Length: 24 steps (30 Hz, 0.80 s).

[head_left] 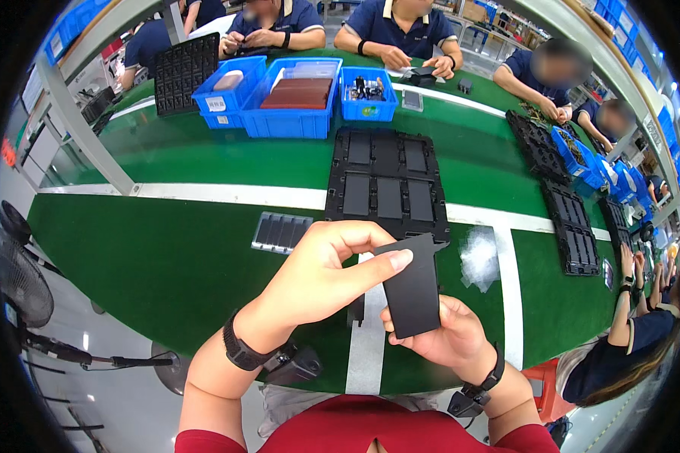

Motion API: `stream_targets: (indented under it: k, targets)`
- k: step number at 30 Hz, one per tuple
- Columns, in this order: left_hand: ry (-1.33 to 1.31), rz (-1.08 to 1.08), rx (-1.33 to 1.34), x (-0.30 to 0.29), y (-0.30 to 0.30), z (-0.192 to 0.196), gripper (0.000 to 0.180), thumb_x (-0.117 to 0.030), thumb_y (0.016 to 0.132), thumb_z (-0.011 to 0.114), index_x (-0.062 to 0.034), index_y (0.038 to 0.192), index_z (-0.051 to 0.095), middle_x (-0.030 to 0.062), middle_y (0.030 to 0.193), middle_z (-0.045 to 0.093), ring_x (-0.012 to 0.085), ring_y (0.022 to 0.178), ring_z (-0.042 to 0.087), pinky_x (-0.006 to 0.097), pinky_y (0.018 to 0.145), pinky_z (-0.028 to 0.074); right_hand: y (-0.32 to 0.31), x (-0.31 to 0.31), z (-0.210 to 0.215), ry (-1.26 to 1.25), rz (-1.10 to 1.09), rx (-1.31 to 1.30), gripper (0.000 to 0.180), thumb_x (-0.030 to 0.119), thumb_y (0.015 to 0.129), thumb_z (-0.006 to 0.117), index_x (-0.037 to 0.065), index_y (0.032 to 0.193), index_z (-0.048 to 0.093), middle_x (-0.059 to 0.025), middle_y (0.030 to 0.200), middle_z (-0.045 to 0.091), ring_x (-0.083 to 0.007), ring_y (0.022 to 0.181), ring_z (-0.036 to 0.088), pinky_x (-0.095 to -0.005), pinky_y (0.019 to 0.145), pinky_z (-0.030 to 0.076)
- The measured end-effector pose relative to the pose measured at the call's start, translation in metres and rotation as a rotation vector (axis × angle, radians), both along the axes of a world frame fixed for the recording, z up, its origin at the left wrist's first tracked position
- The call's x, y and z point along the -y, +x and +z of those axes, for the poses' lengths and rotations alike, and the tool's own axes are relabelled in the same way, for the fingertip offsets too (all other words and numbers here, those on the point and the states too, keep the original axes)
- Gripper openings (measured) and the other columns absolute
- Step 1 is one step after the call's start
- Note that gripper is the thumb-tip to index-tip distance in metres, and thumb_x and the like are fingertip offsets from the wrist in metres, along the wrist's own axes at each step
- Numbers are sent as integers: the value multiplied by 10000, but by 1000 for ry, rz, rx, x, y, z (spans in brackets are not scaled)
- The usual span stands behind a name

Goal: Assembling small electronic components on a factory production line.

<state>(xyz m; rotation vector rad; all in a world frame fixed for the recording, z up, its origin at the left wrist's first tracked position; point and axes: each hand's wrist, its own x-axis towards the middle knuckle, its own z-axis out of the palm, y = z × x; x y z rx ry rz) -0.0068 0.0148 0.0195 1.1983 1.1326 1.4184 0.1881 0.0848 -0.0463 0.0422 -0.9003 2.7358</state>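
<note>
Both my hands hold a flat black rectangular panel [412, 291], tilted in front of me above the green table. My left hand [332, 268] grips its upper end, with the thumb lying across its face. Around the lower right edge, the fingers of my right hand [449, 332] are closed. Just beyond the panel lies a black moulded tray [335, 177] with several black rectangular pieces in its pockets. A small clear case with dark strips [282, 232] rests on the table left of the tray, near my left hand.
Blue bins [289, 123] stand at the far side, one with brown sheets [298, 92], another with small parts. More black trays [574, 238] lie to the right. A metal frame post [83, 124] rises at left, near a fan [23, 279]. Several people sit around the table.
</note>
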Motion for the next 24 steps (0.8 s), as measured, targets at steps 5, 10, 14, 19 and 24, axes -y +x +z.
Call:
stream_targets:
  k: [5,10,14,19,24]
  targets:
    - [45,135,-175,-1,8,24,131,-107,768,700,1,766,626,32,731,630,64,690,561,214,640,434,-9,4,18,303,-131,-23,459,277,935,445,-66,1241,443,-239,1267,449,-303,1180,449,-419,970,371]
    - [344,276,205,-11,17,40,237,-89,853,602,17,1051,526,78,842,638,74,758,579,209,682,456,-23,6,47,433,-348,-143,391,250,959,393,-66,1173,474,-230,1195,508,-293,1108,511,-425,947,404]
    - [353,291,-3,8,26,53,184,-57,808,652,49,947,597,85,874,652,103,720,614,216,628,492,-38,22,64,547,-710,-116,359,226,973,357,-72,1146,458,-177,1080,569,-252,966,585,-377,866,472]
    - [520,528,-182,16,31,57,69,7,752,676,35,766,615,39,669,593,67,609,479,203,560,393,-53,34,53,892,-1112,-45,270,125,950,400,-75,1062,544,-96,955,622,-115,855,563,-235,756,442]
    - [653,598,-333,10,23,51,121,74,725,659,20,670,567,0,524,483,71,597,418,216,646,371,-52,28,57,948,-1037,-45,266,102,940,414,-89,1097,514,-110,941,633,-110,813,579,-245,743,457]
